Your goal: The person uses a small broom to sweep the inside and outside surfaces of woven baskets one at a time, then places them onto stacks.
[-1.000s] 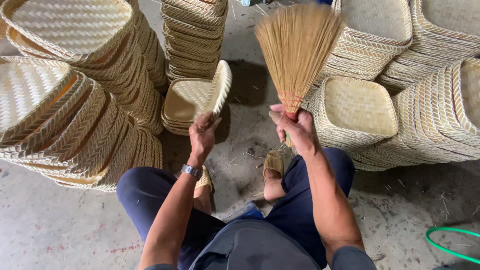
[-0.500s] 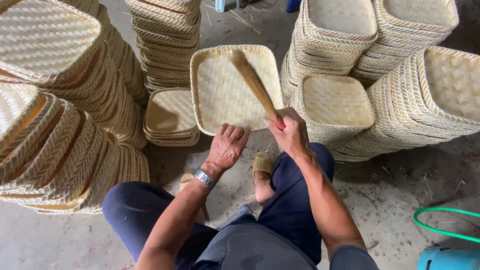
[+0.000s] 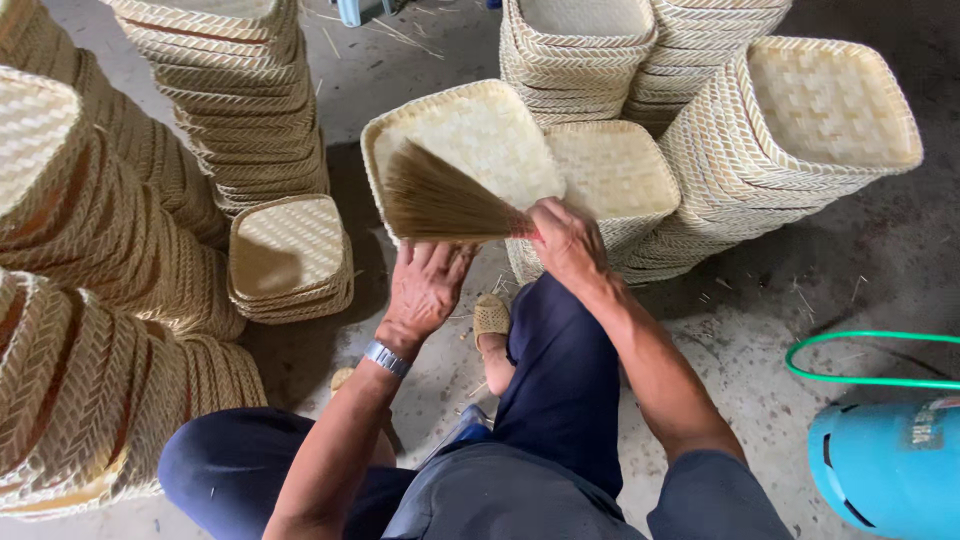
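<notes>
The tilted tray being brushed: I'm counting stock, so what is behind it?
Behind the tilted tray a stack of woven trays shows. The lower left of that stack is covered by the right hand and broom.

One label (image 3: 925,425) is seen: a small grey rectangle with dark print, stuck on the blue cylinder (image 3: 885,465) lying on the floor at the lower right.

Left hand (image 3: 425,290): bare, metal-band wristwatch (image 3: 387,357) at wrist. Right hand (image 3: 566,240): bare, forearm uncovered. Short dark grey sleeves at near edge. Dark navy trousers (image 3: 560,370). Tan woven shoe (image 3: 491,317) on foot.
</notes>
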